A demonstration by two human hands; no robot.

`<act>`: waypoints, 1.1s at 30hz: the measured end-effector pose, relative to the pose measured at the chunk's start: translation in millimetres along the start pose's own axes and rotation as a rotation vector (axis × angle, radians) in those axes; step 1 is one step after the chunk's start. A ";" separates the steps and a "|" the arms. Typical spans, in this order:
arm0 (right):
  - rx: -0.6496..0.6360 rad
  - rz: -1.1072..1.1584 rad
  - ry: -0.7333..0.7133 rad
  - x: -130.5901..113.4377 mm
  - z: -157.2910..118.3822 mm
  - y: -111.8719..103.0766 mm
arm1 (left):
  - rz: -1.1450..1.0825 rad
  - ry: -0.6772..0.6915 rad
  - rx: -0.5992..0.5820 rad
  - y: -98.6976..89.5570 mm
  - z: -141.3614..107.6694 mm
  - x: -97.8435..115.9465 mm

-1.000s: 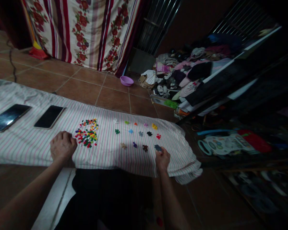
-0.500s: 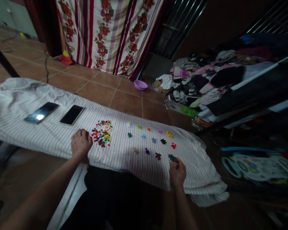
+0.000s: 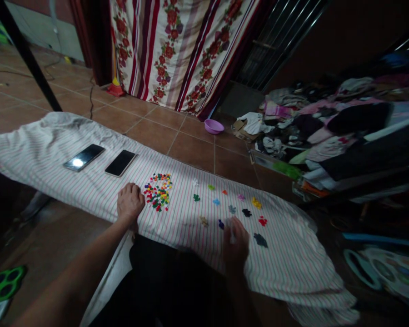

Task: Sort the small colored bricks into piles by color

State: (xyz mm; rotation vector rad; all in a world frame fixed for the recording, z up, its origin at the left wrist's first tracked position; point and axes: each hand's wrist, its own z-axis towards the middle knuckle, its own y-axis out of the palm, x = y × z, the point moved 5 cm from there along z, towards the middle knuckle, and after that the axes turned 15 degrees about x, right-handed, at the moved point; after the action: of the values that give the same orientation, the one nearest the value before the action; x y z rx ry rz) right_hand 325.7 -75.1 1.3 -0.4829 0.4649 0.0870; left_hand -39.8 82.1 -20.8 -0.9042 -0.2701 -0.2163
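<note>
My left hand (image 3: 131, 203) rests on the striped cloth with its fingers curled in, beside a scattered patch of mixed coloured small pieces (image 3: 158, 195). Further right, the pieces lie in small single-colour heaps. My right hand (image 3: 237, 240) is over the near row, blurred, and its fingertips cannot be made out clearly. It hides the brown heap. Close to it are a dark blue heap (image 3: 221, 224), a grey heap (image 3: 232, 209) and a black heap (image 3: 246, 212). A slate-coloured heap (image 3: 260, 240) lies to its right, with a red heap (image 3: 262, 220) behind.
Two phones (image 3: 121, 163) lie on the cloth (image 3: 54, 136) at the left. Beyond the cloth's far edge, a purple basin (image 3: 214, 126) stands on the tiled floor. A large pile of clothes (image 3: 313, 118) is at the right, and a floral curtain (image 3: 177, 54) hangs behind.
My right hand has moved left from the slate-coloured heap to the brown one, leaving the slate heap on the cloth. My left hand stays beside the mixed pieces. The view has shifted left.
</note>
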 end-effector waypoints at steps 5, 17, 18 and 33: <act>-0.355 0.255 -0.236 -99.5 -38.6 83.6 | -0.003 -0.013 -0.011 -1.4 1.1 0.6; -0.521 0.252 -0.296 -133.8 -48.7 163.7 | -0.042 -0.007 0.020 2.5 -2.4 -2.1; -0.513 0.261 -0.286 -132.8 -49.4 164.5 | -0.053 -0.007 0.027 3.0 -2.9 -2.3; -0.366 0.310 -0.026 -112.1 -42.8 173.1 | 0.001 0.260 -0.059 19.0 -33.5 0.7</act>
State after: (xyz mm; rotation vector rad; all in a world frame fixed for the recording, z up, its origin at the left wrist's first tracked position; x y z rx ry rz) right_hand 175.5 61.1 -55.8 -0.7643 0.4981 0.4824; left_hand -28.7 66.8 -54.3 -0.9235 -0.0217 -0.3388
